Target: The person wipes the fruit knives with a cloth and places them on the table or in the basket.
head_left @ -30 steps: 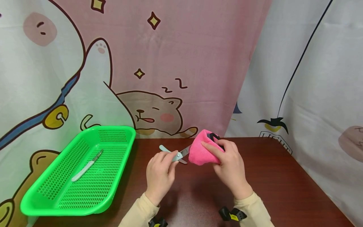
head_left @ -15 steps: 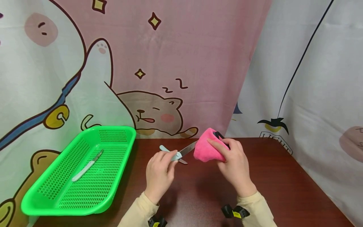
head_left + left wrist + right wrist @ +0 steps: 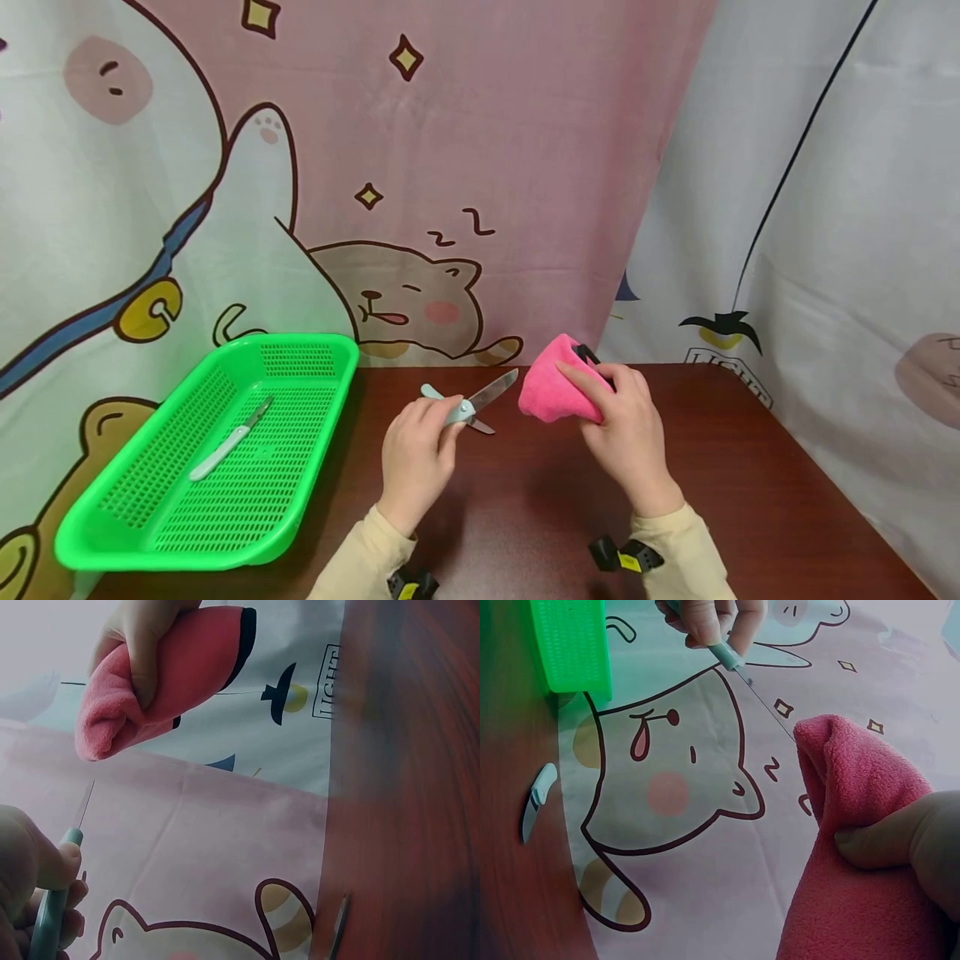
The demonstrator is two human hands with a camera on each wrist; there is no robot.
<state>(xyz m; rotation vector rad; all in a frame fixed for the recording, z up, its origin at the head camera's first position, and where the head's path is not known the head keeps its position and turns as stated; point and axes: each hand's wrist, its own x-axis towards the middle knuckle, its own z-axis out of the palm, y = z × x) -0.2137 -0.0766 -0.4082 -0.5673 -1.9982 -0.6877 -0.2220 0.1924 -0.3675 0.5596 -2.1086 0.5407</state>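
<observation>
My left hand (image 3: pixel 416 454) grips a folding knife by its pale blue handle (image 3: pixel 51 919), with the bare blade (image 3: pixel 495 388) pointing up and right. Held in my right hand (image 3: pixel 626 442) is a folded pink cloth (image 3: pixel 558 383) with a dark edge, pinched between thumb and fingers. In the head view a small gap separates the blade tip from the cloth. On the table behind the left hand lies a second knife (image 3: pixel 536 799) with a pale handle, partly hidden in the head view.
A green plastic basket (image 3: pixel 300 508) stands at the left of the brown table (image 3: pixel 750 467). Inside it lies a white-handled knife (image 3: pixel 231 442). A printed curtain (image 3: pixel 525 167) hangs along the table's back edge.
The cloth has moved right and slightly up, off the blade, which now shows along its whole length. My left hand has barely shifted.
</observation>
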